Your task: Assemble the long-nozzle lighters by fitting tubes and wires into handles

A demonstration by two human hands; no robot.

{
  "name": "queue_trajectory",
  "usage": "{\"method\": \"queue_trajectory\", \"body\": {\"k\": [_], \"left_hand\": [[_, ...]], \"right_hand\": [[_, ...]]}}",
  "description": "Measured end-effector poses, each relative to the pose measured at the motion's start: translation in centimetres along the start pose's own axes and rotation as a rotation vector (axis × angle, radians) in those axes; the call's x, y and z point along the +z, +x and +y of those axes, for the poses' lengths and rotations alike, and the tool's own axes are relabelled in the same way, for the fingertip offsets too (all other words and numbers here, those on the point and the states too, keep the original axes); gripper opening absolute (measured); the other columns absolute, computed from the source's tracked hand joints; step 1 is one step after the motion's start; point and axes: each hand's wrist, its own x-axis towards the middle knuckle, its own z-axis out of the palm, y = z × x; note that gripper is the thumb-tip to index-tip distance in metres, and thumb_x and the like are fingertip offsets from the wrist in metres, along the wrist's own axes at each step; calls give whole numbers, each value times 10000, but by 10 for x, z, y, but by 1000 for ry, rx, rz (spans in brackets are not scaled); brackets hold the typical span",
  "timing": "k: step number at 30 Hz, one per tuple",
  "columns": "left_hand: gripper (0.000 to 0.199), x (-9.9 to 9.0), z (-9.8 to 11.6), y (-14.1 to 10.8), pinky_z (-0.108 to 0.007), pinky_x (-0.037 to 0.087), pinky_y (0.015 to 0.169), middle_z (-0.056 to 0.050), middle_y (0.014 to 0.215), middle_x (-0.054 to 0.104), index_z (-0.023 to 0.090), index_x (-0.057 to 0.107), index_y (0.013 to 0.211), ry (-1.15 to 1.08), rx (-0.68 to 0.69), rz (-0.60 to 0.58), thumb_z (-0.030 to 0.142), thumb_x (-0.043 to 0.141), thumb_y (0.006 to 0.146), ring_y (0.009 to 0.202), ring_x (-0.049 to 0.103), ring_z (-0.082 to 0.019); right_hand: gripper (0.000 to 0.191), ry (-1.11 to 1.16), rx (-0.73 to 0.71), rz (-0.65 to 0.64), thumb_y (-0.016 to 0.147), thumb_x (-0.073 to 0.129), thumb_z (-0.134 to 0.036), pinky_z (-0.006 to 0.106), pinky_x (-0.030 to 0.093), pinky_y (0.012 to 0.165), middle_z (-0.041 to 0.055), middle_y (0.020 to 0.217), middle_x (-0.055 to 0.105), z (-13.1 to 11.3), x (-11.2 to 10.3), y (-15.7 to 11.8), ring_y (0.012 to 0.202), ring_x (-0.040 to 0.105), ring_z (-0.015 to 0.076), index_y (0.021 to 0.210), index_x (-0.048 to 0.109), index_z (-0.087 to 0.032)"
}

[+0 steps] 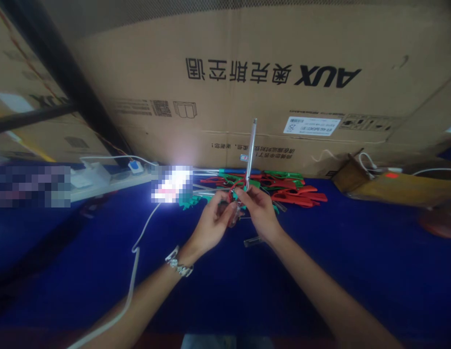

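Observation:
Both hands meet over the blue table surface [218,291], in front of a pile of parts. My left hand [215,218], with a metal bracelet [179,263] at its wrist, has its fingers closed round a small red and clear piece. My right hand [261,211] pinches the green part at the lower end of a silver rod [251,150], which stands almost upright. The fingers partly hide these small pieces. Behind the hands lie red plastic parts [300,194] and green ones [191,200]. A short clear piece [252,241] rests beneath my right wrist.
A big cardboard box [247,97] with upside-down print stands behind the pile. Left of the hands are a bright, blurred phone-like object [171,184], its white cable [136,261] and a power strip [109,183]. A yellowish box [403,186] sits at the right.

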Motion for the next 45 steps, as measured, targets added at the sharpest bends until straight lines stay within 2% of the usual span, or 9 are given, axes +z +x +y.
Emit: {"method": "queue_trajectory", "body": {"k": [4, 8, 13, 20, 27, 31, 37, 40, 45], "left_hand": [[242, 4, -6, -2, -209, 484, 546, 35, 734, 576, 223, 465, 1030, 13, 5, 13, 455, 516, 982, 603, 584, -105], [284, 6, -6, -3, -218, 523, 533, 11, 839, 593, 227, 447, 1091, 58, -10, 12, 489, 482, 987, 658, 629, -121], [249, 4, -9, -4, -159, 377, 418, 89, 631, 457, 240, 421, 1080, 117, 1, -8, 482, 403, 1022, 444, 459, -71], [240, 3, -15, -3, -159, 341, 451, 80, 654, 455, 242, 394, 1047, 106, 33, -17, 481, 395, 1028, 485, 440, -69], [391, 5, -4, -5, -160, 300, 413, 81, 632, 432, 242, 433, 1036, -85, -122, 10, 626, 381, 978, 460, 414, -77], [534, 6, -1, -2, -176, 279, 371, 69, 558, 451, 217, 497, 987, 14, -159, 67, 715, 308, 948, 414, 387, -90], [708, 5, 9, 1, -193, 272, 330, 10, 452, 463, 172, 543, 634, 63, -261, 47, 745, 255, 933, 366, 404, -94], [693, 4, 13, 2, -193, 286, 318, -11, 477, 518, 168, 572, 643, 7, -322, 74, 751, 315, 913, 372, 433, -103], [658, 2, 13, 3, -188, 272, 307, 11, 479, 463, 170, 569, 638, -26, -353, 151, 755, 393, 882, 376, 430, -104]], "right_hand": [[343, 40, -21, 20, 679, 828, -493, 244, 457, 598, -19, 701, 630, 1, 2, 1, 634, 530, 111, 713, 663, -194], [334, 120, 47, 40, 685, 825, -491, 245, 435, 570, -21, 704, 634, 3, 5, 0, 606, 522, 108, 718, 670, -197], [285, 127, 38, 42, 683, 835, -444, 265, 454, 685, -21, 746, 654, 3, 7, -2, 681, 554, 122, 763, 707, -203], [311, 226, 116, 66, 628, 856, -397, 279, 445, 706, -19, 828, 679, -1, 7, -3, 738, 574, 143, 816, 685, -217], [329, 170, 115, 43, 664, 824, -477, 268, 448, 685, -15, 745, 650, 3, 11, -7, 681, 549, 132, 768, 679, -200], [355, 77, 55, 44, 675, 808, -519, 255, 450, 634, -17, 715, 627, 3, 14, -7, 651, 529, 125, 729, 660, -201], [376, 29, 66, -55, 718, 790, -518, 216, 305, 372, -86, 498, 482, 2, 16, -11, 373, 402, 71, 686, 584, -205], [390, 64, 102, -105, 715, 794, -522, 229, 371, 352, -89, 478, 483, 2, 15, -10, 344, 469, 96, 674, 565, -208], [355, 18, 49, -152, 722, 791, -527, 270, 518, 484, -67, 554, 533, -1, 13, -8, 449, 569, 117, 722, 642, -204]]}}
